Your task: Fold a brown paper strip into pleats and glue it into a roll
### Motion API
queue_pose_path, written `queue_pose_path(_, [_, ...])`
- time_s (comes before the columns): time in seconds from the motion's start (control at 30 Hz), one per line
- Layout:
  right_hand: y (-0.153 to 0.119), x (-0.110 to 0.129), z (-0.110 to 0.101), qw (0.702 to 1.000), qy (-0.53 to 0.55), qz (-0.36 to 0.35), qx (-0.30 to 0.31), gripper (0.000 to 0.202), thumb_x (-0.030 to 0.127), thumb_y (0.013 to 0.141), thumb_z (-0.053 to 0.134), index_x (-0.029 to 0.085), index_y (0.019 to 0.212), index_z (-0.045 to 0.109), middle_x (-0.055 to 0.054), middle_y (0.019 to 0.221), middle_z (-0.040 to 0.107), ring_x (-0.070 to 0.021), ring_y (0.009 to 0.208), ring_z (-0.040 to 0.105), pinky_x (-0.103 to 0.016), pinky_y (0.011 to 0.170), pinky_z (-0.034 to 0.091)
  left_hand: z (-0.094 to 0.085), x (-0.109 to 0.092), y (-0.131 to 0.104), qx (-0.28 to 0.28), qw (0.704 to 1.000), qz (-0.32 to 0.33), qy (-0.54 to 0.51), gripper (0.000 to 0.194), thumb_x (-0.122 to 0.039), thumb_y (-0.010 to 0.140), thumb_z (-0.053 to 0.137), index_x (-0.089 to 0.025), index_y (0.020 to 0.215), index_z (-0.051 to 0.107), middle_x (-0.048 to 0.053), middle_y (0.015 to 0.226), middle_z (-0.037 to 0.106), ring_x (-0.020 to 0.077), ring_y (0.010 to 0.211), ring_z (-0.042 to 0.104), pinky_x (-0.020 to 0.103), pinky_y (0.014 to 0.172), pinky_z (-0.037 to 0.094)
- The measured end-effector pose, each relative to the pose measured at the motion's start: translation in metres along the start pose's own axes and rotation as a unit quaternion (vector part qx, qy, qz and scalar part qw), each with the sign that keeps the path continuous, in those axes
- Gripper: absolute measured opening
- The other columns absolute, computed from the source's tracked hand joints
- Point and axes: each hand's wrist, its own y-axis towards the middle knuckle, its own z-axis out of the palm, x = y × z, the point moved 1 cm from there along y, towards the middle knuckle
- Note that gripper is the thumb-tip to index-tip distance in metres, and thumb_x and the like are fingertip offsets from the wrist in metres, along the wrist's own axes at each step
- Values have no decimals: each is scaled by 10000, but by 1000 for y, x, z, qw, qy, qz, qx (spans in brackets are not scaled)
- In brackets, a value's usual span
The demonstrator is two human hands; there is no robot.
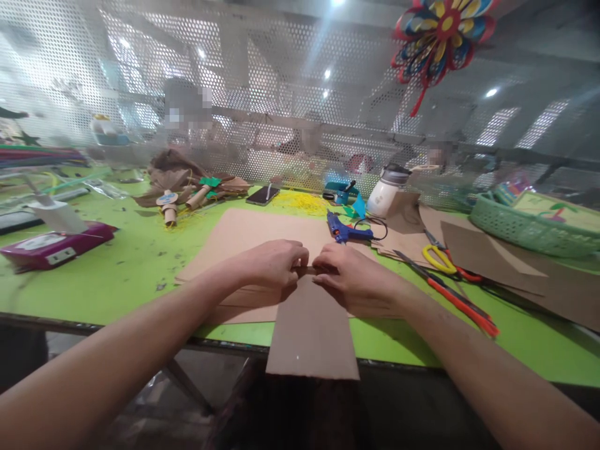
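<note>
A strip of brown paper (313, 334) hangs over the front edge of the green table. My left hand (276, 262) and my right hand (344, 269) pinch its far end side by side, fingers curled in toward each other. A narrow fold or roll seems to lie between the fingertips, mostly hidden by them. Under both hands is a stack of brown paper sheets (253, 228). Just beyond my right hand rests a blue glue gun (347, 230) with its cord looped to the right.
Scissors with yellow handles (439, 259) and a red-handled cutter (462, 303) lie to the right, near brown sheets (492, 256) and a green basket (529, 225). A white bottle (387, 190), phone (263, 194) and paper figures (169, 206) stand or lie farther back. At left sits a purple power strip (56, 247).
</note>
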Motion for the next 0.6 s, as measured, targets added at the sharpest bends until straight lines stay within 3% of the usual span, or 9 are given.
queue_pose_path(0.17, [2,-3,11,999,28,15,-7,118,217,845,546,160,824,648,-42,828,584,-133,745,520,-235,656,372,1,0,0,-6,1000,12,14,172,-207,696,508,-197,842,598,15,789,592,158,688,522,255,585,362])
queue_pose_path(0.3, [3,-3,16,998,46,33,-14,96,193,843,537,157,816,622,-44,834,587,-140,765,523,-241,678,373,10,3,3,-54,996,63,29,167,-311,817,497,-189,825,611,31,796,569,164,746,516,260,648,373])
queue_pose_path(0.43, [3,3,16,998,46,34,-31,97,167,847,513,151,819,605,-50,845,589,-144,780,523,-243,689,375,20,6,7,-88,993,82,-3,208,-290,879,443,-180,779,589,22,796,558,135,721,508,234,639,371])
queue_pose_path(0.6, [1,5,14,997,56,42,-23,95,158,833,501,159,832,596,-49,853,590,-148,781,524,-242,677,376,23,7,7,-83,995,51,3,166,-260,844,460,-179,751,570,13,754,557,132,676,519,233,603,368])
